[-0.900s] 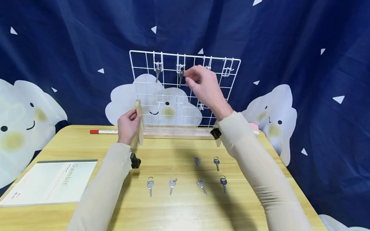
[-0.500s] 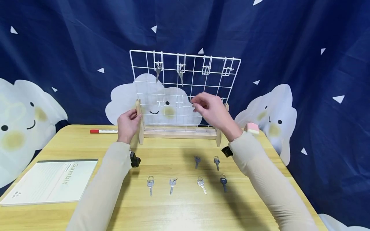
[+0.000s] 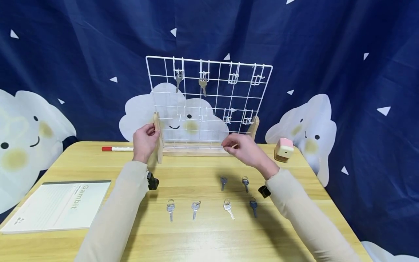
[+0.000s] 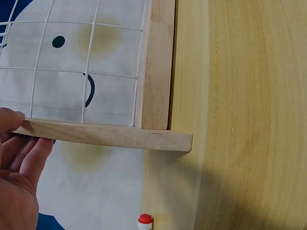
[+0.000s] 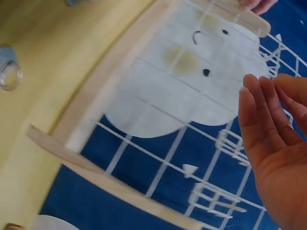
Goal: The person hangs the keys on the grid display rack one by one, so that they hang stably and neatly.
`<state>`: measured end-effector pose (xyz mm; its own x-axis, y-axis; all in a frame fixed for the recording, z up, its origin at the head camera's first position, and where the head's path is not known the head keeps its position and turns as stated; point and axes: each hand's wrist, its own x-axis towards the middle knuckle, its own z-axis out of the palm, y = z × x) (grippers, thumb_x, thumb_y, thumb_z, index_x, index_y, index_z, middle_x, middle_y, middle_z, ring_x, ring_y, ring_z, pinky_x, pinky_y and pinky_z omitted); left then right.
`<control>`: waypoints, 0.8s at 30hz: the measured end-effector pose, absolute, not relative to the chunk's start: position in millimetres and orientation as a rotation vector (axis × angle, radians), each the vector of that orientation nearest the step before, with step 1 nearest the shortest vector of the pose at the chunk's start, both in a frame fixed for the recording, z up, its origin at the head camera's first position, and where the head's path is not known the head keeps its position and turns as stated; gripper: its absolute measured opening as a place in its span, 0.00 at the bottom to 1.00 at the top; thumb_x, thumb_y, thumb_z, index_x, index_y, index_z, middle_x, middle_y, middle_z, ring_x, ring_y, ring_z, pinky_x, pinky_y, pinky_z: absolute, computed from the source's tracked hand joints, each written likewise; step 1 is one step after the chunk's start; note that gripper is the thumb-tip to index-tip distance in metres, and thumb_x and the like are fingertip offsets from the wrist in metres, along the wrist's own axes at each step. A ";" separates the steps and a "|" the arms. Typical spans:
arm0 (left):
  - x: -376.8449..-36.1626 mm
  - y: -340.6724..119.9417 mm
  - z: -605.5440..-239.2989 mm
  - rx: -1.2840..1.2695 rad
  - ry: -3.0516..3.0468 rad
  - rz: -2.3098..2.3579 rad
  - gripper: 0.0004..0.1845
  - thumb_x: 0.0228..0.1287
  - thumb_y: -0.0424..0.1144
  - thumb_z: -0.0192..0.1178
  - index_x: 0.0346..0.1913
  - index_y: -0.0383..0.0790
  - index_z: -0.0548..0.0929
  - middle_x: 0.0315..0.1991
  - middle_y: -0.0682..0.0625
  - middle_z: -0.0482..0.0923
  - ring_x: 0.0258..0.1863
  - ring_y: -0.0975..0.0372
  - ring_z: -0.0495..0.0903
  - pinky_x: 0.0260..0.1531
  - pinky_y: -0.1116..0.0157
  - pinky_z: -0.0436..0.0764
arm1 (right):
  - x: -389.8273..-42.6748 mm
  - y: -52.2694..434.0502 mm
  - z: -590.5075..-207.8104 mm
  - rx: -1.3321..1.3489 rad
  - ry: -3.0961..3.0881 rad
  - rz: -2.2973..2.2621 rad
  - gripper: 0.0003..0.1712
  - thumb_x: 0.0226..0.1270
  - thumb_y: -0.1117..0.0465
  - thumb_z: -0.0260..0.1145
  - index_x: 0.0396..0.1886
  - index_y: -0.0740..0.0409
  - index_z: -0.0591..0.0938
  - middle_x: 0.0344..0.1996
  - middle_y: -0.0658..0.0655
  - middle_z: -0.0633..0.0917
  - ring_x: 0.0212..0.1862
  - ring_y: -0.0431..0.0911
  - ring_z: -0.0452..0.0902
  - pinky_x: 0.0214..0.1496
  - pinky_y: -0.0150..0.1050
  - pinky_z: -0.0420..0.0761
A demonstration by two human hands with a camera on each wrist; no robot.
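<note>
A left hand (image 3: 145, 141) is gripping the light, stiff wire rack's (image 3: 209, 105) wooden post at centre frame; the right hand (image 3: 246, 150) is hovering empty, fingers relaxed.

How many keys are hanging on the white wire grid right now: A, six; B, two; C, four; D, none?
B: two keys hang from hooks in the top row of the white wire grid, one key at the left and a second key beside it; the other hooks in view are bare.
</note>
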<state>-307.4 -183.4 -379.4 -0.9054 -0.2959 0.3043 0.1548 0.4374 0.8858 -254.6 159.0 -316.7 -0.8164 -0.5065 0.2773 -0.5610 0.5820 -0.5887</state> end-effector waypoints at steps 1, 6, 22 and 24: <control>-307.5 -183.4 -379.6 0.120 -2.278 -1.465 0.19 0.68 0.30 0.61 0.60 0.27 0.78 0.54 0.35 0.79 0.54 0.51 0.80 0.54 0.64 0.80 | -254.3 160.3 -320.9 0.917 -2.736 1.067 0.05 0.67 0.69 0.65 0.39 0.60 0.85 0.37 0.52 0.84 0.41 0.45 0.81 0.45 0.40 0.84; -307.4 -182.6 -380.3 0.118 -2.266 -1.470 0.20 0.68 0.30 0.61 0.60 0.27 0.77 0.54 0.35 0.79 0.54 0.51 0.80 0.54 0.65 0.80 | -253.1 165.2 -342.4 0.921 -2.778 1.105 0.06 0.65 0.71 0.66 0.40 0.62 0.85 0.39 0.55 0.85 0.43 0.47 0.82 0.48 0.41 0.85; -305.3 -181.6 -379.4 0.136 -2.281 -1.453 0.20 0.69 0.32 0.59 0.61 0.27 0.77 0.54 0.34 0.79 0.53 0.51 0.80 0.54 0.63 0.80 | -254.2 170.7 -398.4 0.944 -2.917 1.118 0.15 0.62 0.72 0.67 0.49 0.68 0.83 0.48 0.60 0.84 0.53 0.55 0.79 0.58 0.51 0.79; -305.1 -182.1 -379.2 0.141 -2.282 -1.460 0.20 0.69 0.31 0.59 0.61 0.27 0.77 0.55 0.34 0.79 0.54 0.51 0.80 0.54 0.64 0.80 | -253.0 168.7 -402.8 0.927 -2.950 1.116 0.16 0.62 0.71 0.67 0.51 0.67 0.83 0.49 0.60 0.84 0.54 0.55 0.78 0.59 0.50 0.79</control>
